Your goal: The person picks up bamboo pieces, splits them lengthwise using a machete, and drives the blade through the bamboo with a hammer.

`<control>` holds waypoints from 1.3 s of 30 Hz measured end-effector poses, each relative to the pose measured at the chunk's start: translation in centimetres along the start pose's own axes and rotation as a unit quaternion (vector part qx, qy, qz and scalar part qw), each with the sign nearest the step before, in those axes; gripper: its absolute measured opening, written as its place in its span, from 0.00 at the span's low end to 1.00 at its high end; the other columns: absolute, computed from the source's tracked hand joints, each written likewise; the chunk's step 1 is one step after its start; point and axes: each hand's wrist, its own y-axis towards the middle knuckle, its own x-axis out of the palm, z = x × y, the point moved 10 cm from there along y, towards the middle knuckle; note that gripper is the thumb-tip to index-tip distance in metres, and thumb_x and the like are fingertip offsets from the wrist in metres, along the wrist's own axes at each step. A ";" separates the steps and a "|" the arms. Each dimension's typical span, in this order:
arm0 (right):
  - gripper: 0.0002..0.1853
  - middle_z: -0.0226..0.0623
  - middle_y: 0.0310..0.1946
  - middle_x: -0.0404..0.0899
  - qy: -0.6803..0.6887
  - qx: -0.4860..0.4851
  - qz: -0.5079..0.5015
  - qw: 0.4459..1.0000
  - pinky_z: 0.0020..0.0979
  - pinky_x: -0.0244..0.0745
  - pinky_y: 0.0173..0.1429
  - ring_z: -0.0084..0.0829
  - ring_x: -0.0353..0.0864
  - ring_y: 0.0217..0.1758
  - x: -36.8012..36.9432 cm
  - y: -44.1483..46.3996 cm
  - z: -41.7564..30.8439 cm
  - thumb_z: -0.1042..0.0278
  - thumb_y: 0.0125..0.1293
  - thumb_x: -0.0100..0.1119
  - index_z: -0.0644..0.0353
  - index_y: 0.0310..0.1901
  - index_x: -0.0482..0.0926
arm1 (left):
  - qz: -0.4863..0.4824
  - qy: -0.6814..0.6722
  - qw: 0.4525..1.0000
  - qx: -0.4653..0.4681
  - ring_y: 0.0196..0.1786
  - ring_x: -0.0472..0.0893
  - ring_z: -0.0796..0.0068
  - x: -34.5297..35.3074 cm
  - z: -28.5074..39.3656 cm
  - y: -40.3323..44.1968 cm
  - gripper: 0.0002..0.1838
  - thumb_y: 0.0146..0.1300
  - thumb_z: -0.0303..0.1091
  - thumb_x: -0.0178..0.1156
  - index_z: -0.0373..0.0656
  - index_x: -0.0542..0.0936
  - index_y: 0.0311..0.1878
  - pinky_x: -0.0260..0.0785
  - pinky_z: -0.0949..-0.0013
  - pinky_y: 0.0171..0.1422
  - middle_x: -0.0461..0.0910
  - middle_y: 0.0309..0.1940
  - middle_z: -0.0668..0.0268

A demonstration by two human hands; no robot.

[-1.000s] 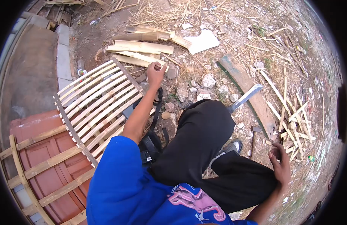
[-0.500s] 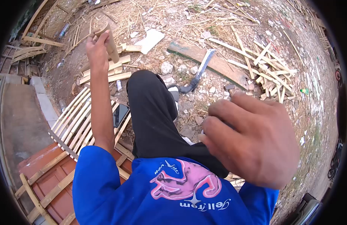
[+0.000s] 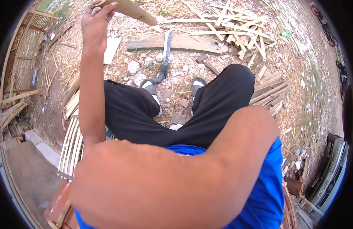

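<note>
High at the upper left, my left hand (image 3: 97, 16) grips a split bamboo piece (image 3: 132, 10), curved and tan, thumb and fingers closed at its near end. Close to the camera, my right hand (image 3: 107, 179) is bent across my chest, large and blurred. Its fingers cannot be made out. On the ground in front of my feet, a machete (image 3: 167, 44) with a dark wrapped handle leans across a wooden plank (image 3: 191, 42). A hammer (image 3: 208, 64) with a dark head lies near my right knee.
Thin bamboo strips (image 3: 241, 28) are heaped beyond the plank. More split bamboo (image 3: 272, 91) lies beside my right knee. A slatted bamboo frame (image 3: 70, 143) is at my left, a lattice panel (image 3: 25, 49) farther off. A vehicle (image 3: 329, 175) stands at the lower right.
My left hand has lifted the bamboo piece up and farther out, and it now points right. My right hand has swung left across my chest. The view has turned, showing both knees.
</note>
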 end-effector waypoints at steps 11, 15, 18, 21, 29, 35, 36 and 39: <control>0.18 0.44 0.34 0.85 0.122 0.470 -0.223 0.845 0.43 0.77 0.48 0.46 0.84 0.44 15.3 -18.8 28.4 0.53 0.60 0.65 0.61 0.40 0.82 | -0.161 0.116 0.979 -0.049 0.44 0.81 0.79 11.2 -7.6 0.6 0.25 0.59 0.35 0.72 0.39 0.72 0.55 0.72 0.76 0.51 0.81 0.35 0.65; 0.20 0.43 0.38 0.85 -0.079 0.608 -0.173 0.770 0.44 0.77 0.50 0.46 0.84 0.46 16.7 -27.2 35.7 0.54 0.61 0.64 0.56 0.50 0.80 | -0.190 0.199 0.961 0.022 0.33 0.74 0.84 12.9 -7.7 1.1 0.25 0.56 0.42 0.75 0.37 0.77 0.50 0.67 0.77 0.35 0.75 0.28 0.72; 0.20 0.44 0.43 0.85 -0.028 0.618 -0.159 0.770 0.45 0.77 0.55 0.48 0.83 0.49 17.1 -27.1 36.3 0.53 0.60 0.64 0.52 0.52 0.80 | -0.171 0.299 0.932 0.109 0.34 0.76 0.82 12.3 -6.2 2.6 0.21 0.55 0.42 0.75 0.38 0.80 0.44 0.69 0.76 0.38 0.75 0.27 0.73; 0.21 0.43 0.43 0.85 0.066 0.618 -0.076 0.780 0.44 0.77 0.56 0.46 0.83 0.51 16.1 -24.7 36.0 0.54 0.60 0.64 0.51 0.54 0.80 | -0.139 0.247 0.916 0.284 0.29 0.75 0.83 11.7 -4.7 2.7 0.19 0.55 0.44 0.75 0.39 0.82 0.39 0.70 0.76 0.34 0.76 0.22 0.73; 0.26 0.48 0.48 0.84 0.019 0.665 -0.182 0.724 0.44 0.75 0.60 0.47 0.82 0.55 25.6 -34.0 41.9 0.51 0.57 0.63 0.56 0.54 0.80 | -0.130 0.216 0.962 0.105 0.32 0.80 0.84 9.1 -7.5 4.3 0.20 0.56 0.44 0.75 0.39 0.82 0.42 0.68 0.77 0.30 0.83 0.29 0.66; 0.32 0.57 0.52 0.81 0.134 0.777 -0.062 0.612 0.45 0.74 0.62 0.52 0.81 0.57 35.6 -39.8 46.9 0.42 0.56 0.63 0.66 0.50 0.82 | -0.109 0.199 0.973 0.049 0.33 0.81 0.82 8.0 -8.7 5.1 0.24 0.56 0.43 0.75 0.38 0.81 0.49 0.69 0.77 0.32 0.85 0.30 0.64; 0.35 0.59 0.53 0.80 0.155 0.789 -0.039 0.593 0.45 0.74 0.63 0.53 0.80 0.58 37.3 -39.7 47.7 0.40 0.57 0.63 0.67 0.52 0.81 | -0.113 0.193 0.973 0.060 0.33 0.81 0.82 8.3 -8.9 5.2 0.24 0.56 0.43 0.75 0.38 0.81 0.50 0.68 0.78 0.32 0.85 0.30 0.64; 0.39 0.60 0.56 0.78 0.146 0.819 0.002 0.555 0.46 0.73 0.63 0.54 0.78 0.60 39.5 -37.6 48.2 0.38 0.57 0.64 0.70 0.56 0.76 | -0.131 0.206 0.970 0.009 0.38 0.83 0.81 8.8 -7.8 4.7 0.22 0.57 0.42 0.75 0.38 0.83 0.49 0.70 0.76 0.35 0.86 0.32 0.63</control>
